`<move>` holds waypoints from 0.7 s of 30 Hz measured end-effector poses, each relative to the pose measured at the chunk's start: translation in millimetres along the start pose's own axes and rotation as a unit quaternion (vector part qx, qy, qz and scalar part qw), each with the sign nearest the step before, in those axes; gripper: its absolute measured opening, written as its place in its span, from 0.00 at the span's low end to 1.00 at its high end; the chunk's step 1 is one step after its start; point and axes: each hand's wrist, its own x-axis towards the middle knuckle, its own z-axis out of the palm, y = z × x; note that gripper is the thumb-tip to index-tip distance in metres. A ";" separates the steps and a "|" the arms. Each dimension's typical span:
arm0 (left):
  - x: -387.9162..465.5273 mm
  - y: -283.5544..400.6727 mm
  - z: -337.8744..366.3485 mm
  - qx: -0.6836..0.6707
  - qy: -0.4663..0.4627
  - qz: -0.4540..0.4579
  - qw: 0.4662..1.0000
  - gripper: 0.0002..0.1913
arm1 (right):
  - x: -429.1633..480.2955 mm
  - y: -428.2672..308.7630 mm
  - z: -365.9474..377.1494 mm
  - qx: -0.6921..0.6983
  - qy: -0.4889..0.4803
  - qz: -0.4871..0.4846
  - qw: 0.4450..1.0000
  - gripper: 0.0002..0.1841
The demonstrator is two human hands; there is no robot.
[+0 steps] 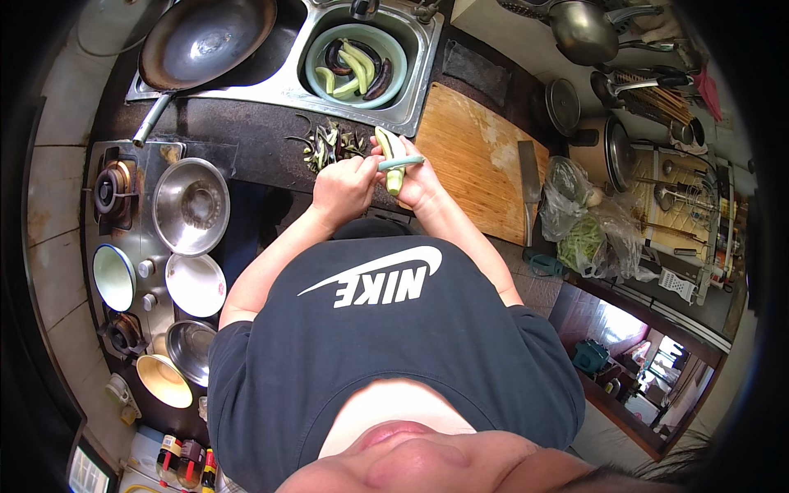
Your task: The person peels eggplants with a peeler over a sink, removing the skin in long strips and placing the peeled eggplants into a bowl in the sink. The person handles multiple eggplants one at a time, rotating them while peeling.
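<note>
My left hand is closed around the handle of a blue-green peeler, whose head lies across a mostly peeled eggplant. My right hand holds that eggplant from below and the right, above the counter's front edge. A dark strip of skin shows on its pale green flesh. Dark and green peelings lie heaped on the counter beside my left hand. Beyond, in the sink, a pale green basin holds several eggplants, some peeled pale green, others dark purple.
A wooden cutting board lies at the right, with a cleaver along its right edge. Bags of green vegetables stand beyond it. A wok rests over the sink's left side. Metal and enamel bowls cover much of the stove.
</note>
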 end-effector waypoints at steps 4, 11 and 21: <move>2.3 -0.3 1.3 -0.002 0.000 0.003 1.000 0.07 | 0.8 -1.2 -2.0 -0.008 0.013 0.002 1.000 0.25; -0.6 -6.6 0.7 -0.008 -0.013 -0.003 1.000 0.06 | 6.8 -2.2 -10.7 0.020 -0.009 0.013 1.000 0.25; 6.6 -18.1 6.9 0.023 0.018 -0.009 1.000 0.07 | 12.0 8.3 0.0 0.090 0.063 0.055 0.992 0.26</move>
